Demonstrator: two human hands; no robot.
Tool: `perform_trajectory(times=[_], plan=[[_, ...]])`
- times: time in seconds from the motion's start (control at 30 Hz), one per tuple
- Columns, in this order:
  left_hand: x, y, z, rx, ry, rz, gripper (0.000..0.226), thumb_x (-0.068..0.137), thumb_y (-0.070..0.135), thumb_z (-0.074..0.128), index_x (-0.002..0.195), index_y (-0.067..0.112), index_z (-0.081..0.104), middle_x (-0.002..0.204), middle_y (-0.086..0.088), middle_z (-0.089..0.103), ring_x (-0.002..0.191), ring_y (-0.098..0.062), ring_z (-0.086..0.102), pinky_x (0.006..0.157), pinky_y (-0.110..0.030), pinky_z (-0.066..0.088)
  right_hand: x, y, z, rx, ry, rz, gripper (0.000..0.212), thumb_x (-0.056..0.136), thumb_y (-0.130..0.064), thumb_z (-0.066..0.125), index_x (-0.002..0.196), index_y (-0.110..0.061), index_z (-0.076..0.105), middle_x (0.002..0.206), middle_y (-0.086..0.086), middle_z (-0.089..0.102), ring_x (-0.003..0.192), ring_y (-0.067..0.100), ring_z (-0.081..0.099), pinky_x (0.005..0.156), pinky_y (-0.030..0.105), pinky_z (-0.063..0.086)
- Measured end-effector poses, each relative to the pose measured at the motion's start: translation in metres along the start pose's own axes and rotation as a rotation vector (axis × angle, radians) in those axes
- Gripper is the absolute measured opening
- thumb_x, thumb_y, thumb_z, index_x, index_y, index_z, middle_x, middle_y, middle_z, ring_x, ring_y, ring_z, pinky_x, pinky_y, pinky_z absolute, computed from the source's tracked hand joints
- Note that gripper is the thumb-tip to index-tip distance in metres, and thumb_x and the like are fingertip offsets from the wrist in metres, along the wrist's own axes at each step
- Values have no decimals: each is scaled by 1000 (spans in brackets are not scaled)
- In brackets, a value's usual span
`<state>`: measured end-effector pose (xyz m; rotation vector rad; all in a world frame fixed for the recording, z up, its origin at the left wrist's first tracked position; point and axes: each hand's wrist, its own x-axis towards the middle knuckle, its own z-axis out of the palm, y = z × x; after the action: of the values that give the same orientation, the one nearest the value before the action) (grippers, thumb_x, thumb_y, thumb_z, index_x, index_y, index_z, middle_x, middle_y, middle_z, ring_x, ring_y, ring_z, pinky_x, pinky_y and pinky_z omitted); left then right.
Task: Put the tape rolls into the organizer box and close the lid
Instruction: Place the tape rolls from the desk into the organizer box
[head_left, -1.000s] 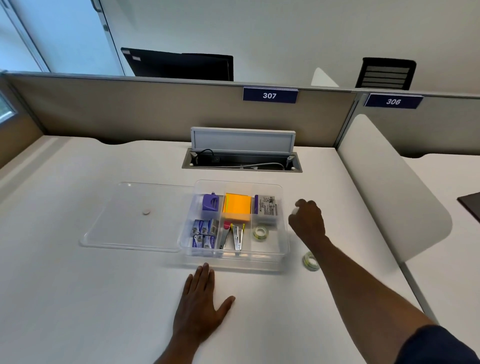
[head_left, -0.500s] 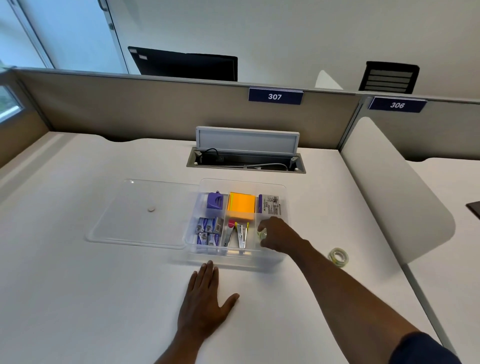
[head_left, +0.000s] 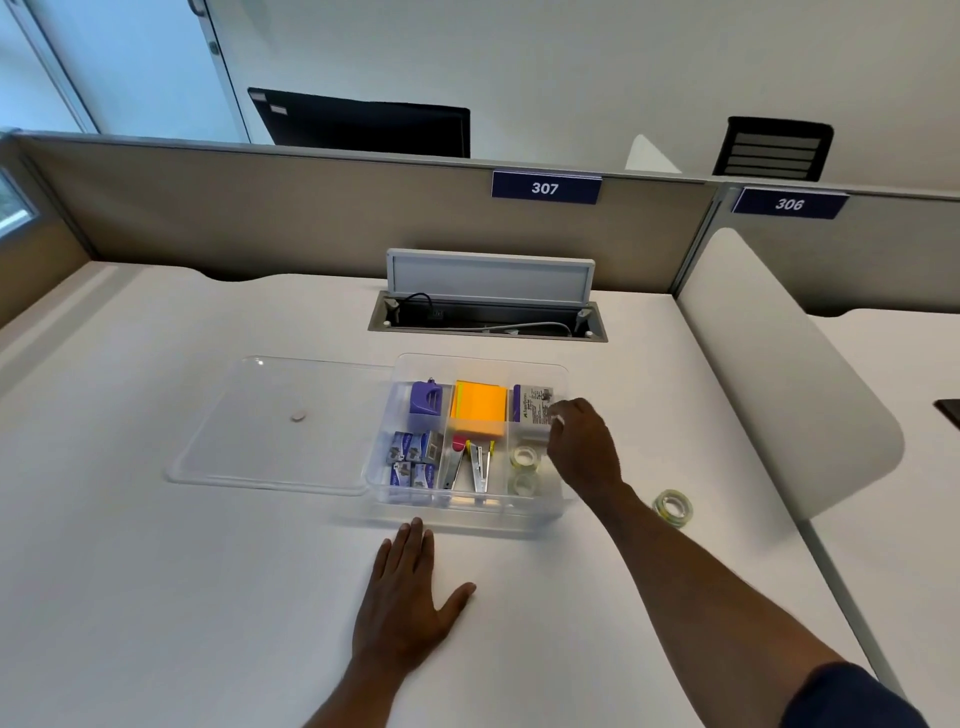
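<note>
Item: clear organizer box (head_left: 558, 506), near centre of the white desk (head_left: 156, 597), lid off. Contents, as I read them from my station: purple sharpener, orange sticky notes (head_left: 479, 413), a white labelled packet (head_left: 535, 410) along the far row; staple boxes (head_left: 413, 460) and staple removers (head_left: 475, 467) along the near row; two tape rolls (head_left: 523, 470) in the near-right compartment, one beyond the other. Item: third tape roll (head_left: 673, 507), loose on the desk, right of the box and well apart from it. Item: clear lid (head_left: 270, 415), flat on the desk, touching the box's left side. Right hand (head_left: 582, 441) hangs over the box's right edge, fingers curled; I cannot tell whether it holds anything. Left hand (head_left: 410, 597) lies flat and spread on the desk just near the box, gripping nothing. Step in hand, by my judgement: fetching the loose roll. Recommended handling: pinch it across its rim, carry it clear over the box wall, set it in the near-right compartment beside the others and lying low, so the lid can later seat flush; steady the box with the left hand.
</note>
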<state>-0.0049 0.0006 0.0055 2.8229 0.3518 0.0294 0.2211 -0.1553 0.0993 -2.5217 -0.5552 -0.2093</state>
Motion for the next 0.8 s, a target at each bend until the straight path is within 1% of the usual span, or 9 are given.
perform_trajectory(times=[0.1, 0.17, 0.23, 0.33, 0.4, 0.5, 0.6, 0.67, 0.8], plan=[[-1, -2, 3, 9, 3, -2, 93, 84, 76, 24, 144, 6, 32, 156, -10, 22, 144, -23, 18, 115, -27, -6, 0, 10, -12, 12, 213, 137, 28, 86, 2, 48, 109, 0, 64, 109, 21, 62, 98, 38, 60, 78, 41, 53], [-1, -3, 5, 10, -3, -3, 95, 83, 77, 22, 145, 6, 29, 157, -9, 20, 145, -22, 15, 115, -28, -6, -1, 24, -20, 6, 244, 291, 32, 84, 4, 45, 111, 0, 63, 110, 23, 60, 99, 42, 58, 79, 43, 52], [-1, -3, 5, 4, -15, -5, 94, 84, 76, 24, 144, 5, 32, 155, -10, 24, 144, -23, 19, 114, -27, -6, -5, 47, -25, -69, 140, 431, 33, 83, 2, 45, 112, 0, 58, 112, 23, 56, 103, 43, 55, 83, 44, 49], [0, -2, 3, 2, -41, -4, 91, 84, 74, 30, 140, 2, 39, 152, -13, 32, 141, -26, 28, 113, -27, -4, -20, 82, -25, -244, -139, 575, 30, 83, -8, 50, 112, -1, 52, 118, 20, 50, 109, 40, 50, 89, 43, 47], [0, -2, 3, 2, -44, -3, 90, 84, 73, 30, 139, 2, 41, 151, -13, 34, 140, -27, 31, 113, -27, -3, -32, 97, -22, -276, -204, 707, 32, 80, -16, 56, 110, -5, 54, 120, 18, 50, 111, 40, 50, 93, 43, 46], [3, 1, 2, -4, -21, 4, 92, 84, 74, 28, 141, 3, 38, 153, -12, 30, 142, -26, 27, 114, -27, -4, -38, 109, -19, -271, -217, 873, 38, 77, -26, 59, 111, -11, 57, 122, 16, 49, 113, 39, 49, 96, 45, 45], [5, 2, 2, 1, 6, 11, 92, 84, 74, 29, 142, 3, 36, 154, -12, 27, 143, -25, 23, 114, -27, -4, -36, 112, -16, -257, -193, 908, 38, 76, -27, 59, 110, -11, 57, 123, 17, 48, 113, 39, 49, 93, 45, 46], [3, 0, 4, 16, 16, 10, 92, 84, 74, 28, 143, 4, 34, 155, -11, 25, 144, -24, 21, 115, -28, -4, -37, 113, -12, -242, -185, 899, 35, 77, -24, 58, 109, -9, 58, 121, 18, 49, 113, 40, 50, 92, 44, 47], [2, -2, 10, 29, 21, -4, 96, 82, 78, 20, 147, 8, 25, 158, -7, 15, 146, -19, 10, 119, -33, 4, -39, 118, -9, -254, -177, 844, 28, 83, -16, 54, 108, -6, 58, 117, 19, 53, 112, 39, 51, 94, 41, 46]])
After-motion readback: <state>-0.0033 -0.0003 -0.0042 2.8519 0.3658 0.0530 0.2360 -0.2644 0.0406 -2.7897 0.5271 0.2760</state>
